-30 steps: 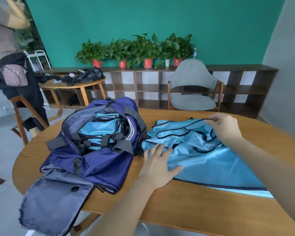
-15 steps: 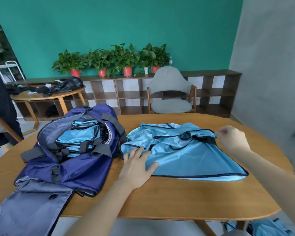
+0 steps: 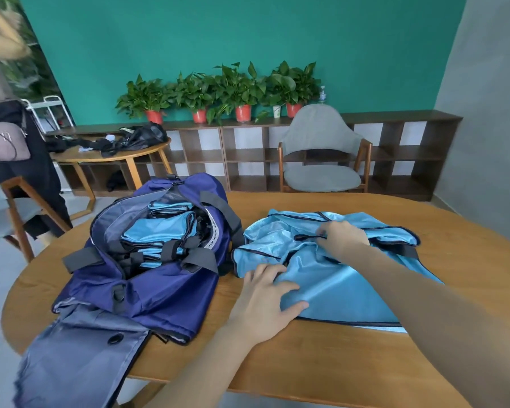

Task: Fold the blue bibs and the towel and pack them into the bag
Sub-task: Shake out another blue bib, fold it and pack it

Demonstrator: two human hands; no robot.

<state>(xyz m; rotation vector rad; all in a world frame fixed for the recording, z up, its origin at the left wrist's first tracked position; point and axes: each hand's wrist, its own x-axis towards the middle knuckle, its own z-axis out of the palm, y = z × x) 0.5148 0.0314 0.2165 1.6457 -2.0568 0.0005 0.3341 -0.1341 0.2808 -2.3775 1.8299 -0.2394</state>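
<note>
Navy bag (image 3: 147, 278) (flap open) holds folded blue bibs (image 3: 159, 231).

Bare desk (image 3: 321, 360) lay open along the near edge and across the far right corner. The open bag (image 3: 147, 278) filled the left side, its grey flap (image 3: 71, 357) hanging over the near-left edge. The spread blue bib (image 3: 345, 284) covered the right middle, just beside the bag, leaving only a narrow strip of wood between them.
</note>
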